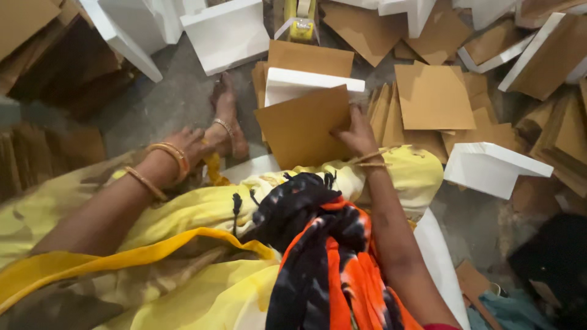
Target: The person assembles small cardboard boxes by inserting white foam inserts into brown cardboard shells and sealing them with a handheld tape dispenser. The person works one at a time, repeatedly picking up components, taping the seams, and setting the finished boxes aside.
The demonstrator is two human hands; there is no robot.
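Right hand (356,133) clamped on brown cardboard sheet (302,128), tilted against white foam block (306,84) on floor (162,101). Left hand (188,145) resting by ankle, fingers loosely curled, empty.

We sit on the grey floor (165,104) in yellow cloth, a black and orange scarf (324,244) across our lap. Our right hand (358,131) grips the right edge of a brown cardboard sheet (302,128), tilted up against a white foam block (309,84) behind it. Our left hand (186,143), gold bangles at the wrist, rests near our bare foot (226,113). Loose cardboard squares (434,98) and another white foam piece (489,168) lie to the right, and a yellow tape dispenser (299,21) stands at the far edge.
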